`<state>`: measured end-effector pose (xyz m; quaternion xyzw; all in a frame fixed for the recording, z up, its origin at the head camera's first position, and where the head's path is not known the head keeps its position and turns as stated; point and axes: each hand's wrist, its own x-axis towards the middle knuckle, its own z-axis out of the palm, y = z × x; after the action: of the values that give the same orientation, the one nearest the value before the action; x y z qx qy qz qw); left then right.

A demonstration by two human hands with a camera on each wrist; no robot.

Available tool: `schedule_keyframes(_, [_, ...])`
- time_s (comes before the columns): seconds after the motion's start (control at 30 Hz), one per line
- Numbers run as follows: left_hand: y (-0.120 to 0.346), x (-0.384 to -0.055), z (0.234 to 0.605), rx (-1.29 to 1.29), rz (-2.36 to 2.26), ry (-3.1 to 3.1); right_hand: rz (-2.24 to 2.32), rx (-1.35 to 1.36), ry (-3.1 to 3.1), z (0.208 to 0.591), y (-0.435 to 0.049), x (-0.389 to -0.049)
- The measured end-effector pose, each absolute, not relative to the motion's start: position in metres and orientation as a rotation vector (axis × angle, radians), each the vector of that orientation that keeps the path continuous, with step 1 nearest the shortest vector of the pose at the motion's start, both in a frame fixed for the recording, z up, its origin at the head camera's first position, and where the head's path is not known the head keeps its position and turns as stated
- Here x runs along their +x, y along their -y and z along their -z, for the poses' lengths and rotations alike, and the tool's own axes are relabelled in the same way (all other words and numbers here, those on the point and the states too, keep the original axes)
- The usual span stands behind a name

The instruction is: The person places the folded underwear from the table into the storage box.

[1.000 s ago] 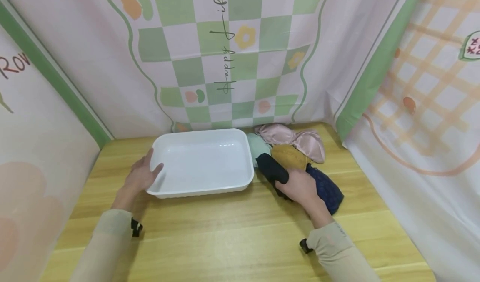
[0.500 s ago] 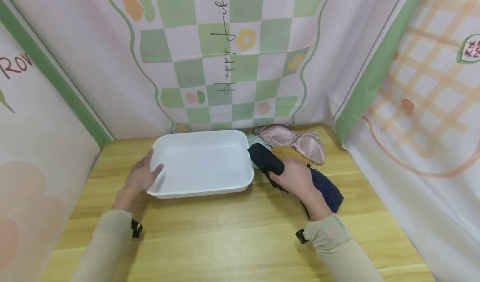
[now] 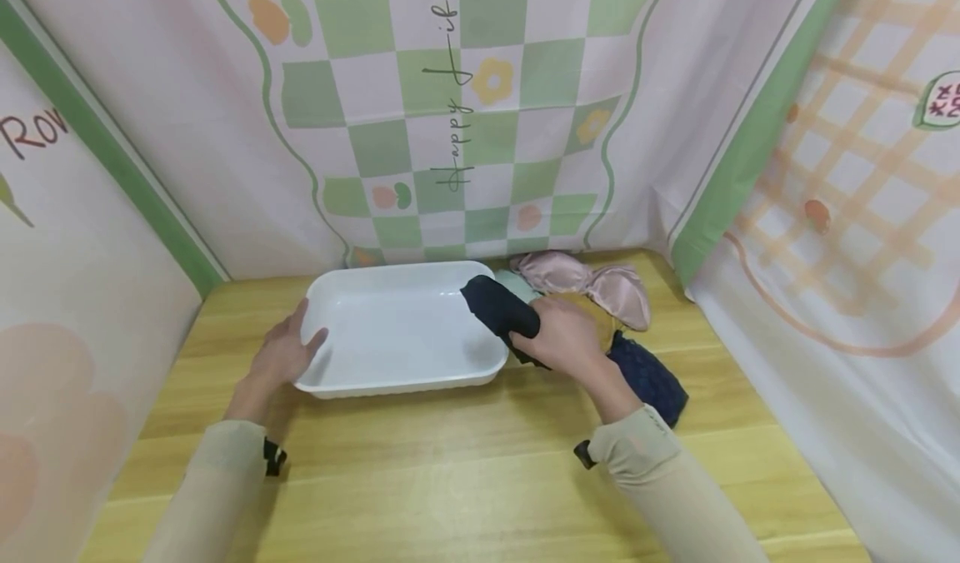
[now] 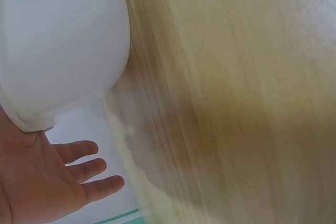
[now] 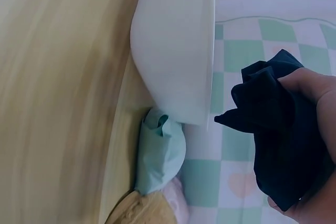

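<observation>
A white rectangular tray (image 3: 397,330) sits on the wooden table. My left hand (image 3: 281,351) holds its left end, thumb hooked over the rim and inside. Below that rim, several fingers (image 4: 86,170) stretch out straight in the left wrist view. My right hand (image 3: 566,338) grips a folded black bra (image 3: 497,306) by one end. The bra's free end overlaps the tray's right rim in the head view. In the right wrist view, the dark folds (image 5: 278,124) stand higher than the rim, with the thumb pressing on them.
Right of the tray lie a pale mint bra (image 5: 160,156), a mustard bra (image 3: 602,320), a pink satin bra (image 3: 621,292) and a navy lace bra (image 3: 648,380). Patterned curtains (image 3: 480,146) close off the back and both sides of the table (image 3: 435,480).
My right hand has carried the black bra leftward from beside the other bras to over the tray's right rim. The left hand and tray have stayed in place.
</observation>
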<state>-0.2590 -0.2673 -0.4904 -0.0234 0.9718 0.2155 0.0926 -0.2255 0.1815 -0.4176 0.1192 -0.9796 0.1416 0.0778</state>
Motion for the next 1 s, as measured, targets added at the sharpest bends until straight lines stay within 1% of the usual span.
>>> schedule_keyframes(0.53, [0.267,-0.259,0.490,-0.055,-0.631,-2.896,-0.414,0.516,2.887,0.418,-0.150,-0.239])
schedule_keyframes(1.0, [0.267,-0.259,0.491,-0.074,-0.654,-2.885,-0.263,0.803,2.788,0.428,-0.121,-0.256])
